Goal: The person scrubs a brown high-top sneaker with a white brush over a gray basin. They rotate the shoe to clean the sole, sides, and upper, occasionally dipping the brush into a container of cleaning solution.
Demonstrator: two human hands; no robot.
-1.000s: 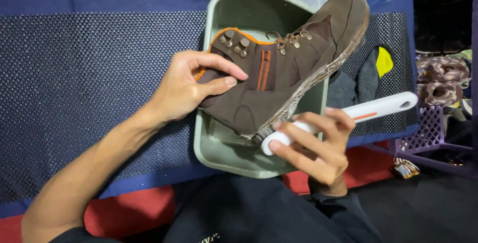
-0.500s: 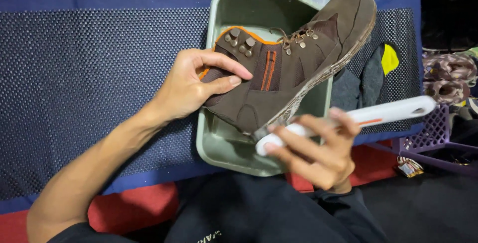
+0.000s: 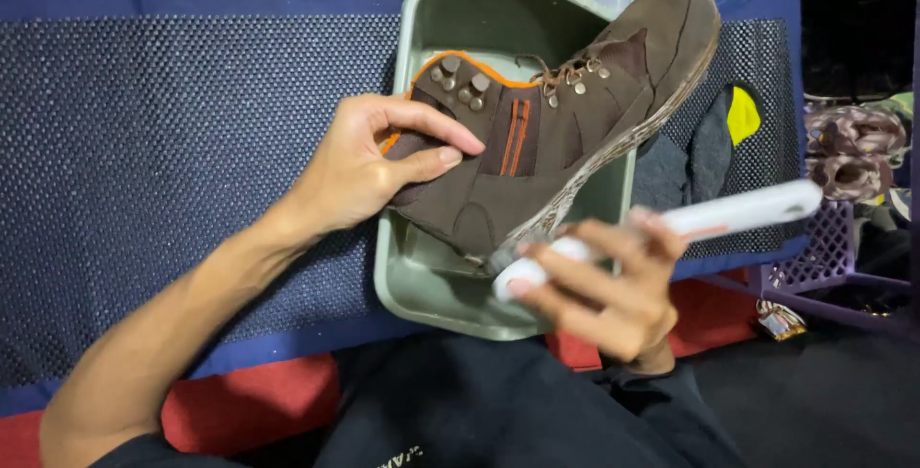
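A brown ankle boot [image 3: 561,137] with orange trim and metal lace hooks is held on its side over a grey-green plastic basin [image 3: 422,286]. My left hand [image 3: 369,166] grips the boot at its ankle collar, thumb across the side. My right hand [image 3: 599,286] is closed around a white brush [image 3: 728,211] with a long handle that points right. The brush's head end lies against the boot's heel sole near the basin's front edge. The bristles are hidden.
The basin rests on a dark dotted mat [image 3: 172,161] over a blue and red surface. A dark cloth with a yellow patch [image 3: 714,137] lies right of the boot. A purple plastic crate [image 3: 843,257] and folded fabrics [image 3: 853,157] stand at the right.
The brush head has slid left along the heel sole and my right hand has shifted a little. The boot and left hand hold their place.
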